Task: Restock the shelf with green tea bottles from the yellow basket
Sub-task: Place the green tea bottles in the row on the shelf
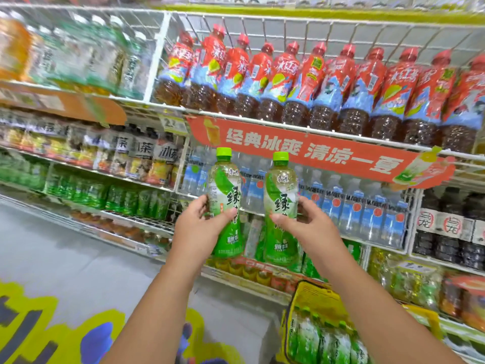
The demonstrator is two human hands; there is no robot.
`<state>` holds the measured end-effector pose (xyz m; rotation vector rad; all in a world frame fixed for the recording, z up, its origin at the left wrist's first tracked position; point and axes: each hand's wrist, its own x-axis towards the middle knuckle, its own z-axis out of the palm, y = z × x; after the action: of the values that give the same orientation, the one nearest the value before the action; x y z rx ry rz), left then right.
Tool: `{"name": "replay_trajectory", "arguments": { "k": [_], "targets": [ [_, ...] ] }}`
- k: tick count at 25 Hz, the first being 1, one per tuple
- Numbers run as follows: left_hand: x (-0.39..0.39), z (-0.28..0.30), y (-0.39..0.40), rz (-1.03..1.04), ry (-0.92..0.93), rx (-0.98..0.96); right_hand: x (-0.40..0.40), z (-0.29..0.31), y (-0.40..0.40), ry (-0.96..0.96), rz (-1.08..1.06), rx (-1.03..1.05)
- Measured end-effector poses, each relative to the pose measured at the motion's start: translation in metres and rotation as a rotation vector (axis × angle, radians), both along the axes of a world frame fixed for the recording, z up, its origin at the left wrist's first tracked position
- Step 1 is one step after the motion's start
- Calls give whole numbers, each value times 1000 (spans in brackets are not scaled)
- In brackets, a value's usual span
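Two green tea bottles, left (226,203) and right (281,208), stand upright (caps up) before the shelf (288,127). We clamp one in each grip: left hand (202,224), right hand (304,222). Below right, the yellow basket (315,298) holds more bottles.

Bright, even store light; wide-angle bowing of shelves (288,127); left edge smeared with blur, centre sharp.
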<state>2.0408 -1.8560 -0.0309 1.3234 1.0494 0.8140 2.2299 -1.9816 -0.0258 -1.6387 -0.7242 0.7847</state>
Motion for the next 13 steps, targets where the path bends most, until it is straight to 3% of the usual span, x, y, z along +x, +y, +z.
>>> {"name": "replay_trajectory", "arguments": {
  "k": [6,13],
  "targets": [
    [-98,54,82,-112,-44,70,-99,50,70,-25,-52,112],
    [-207,71,158,-52,28,80,-193,57,155,-10,-3,159]
  ]
}}
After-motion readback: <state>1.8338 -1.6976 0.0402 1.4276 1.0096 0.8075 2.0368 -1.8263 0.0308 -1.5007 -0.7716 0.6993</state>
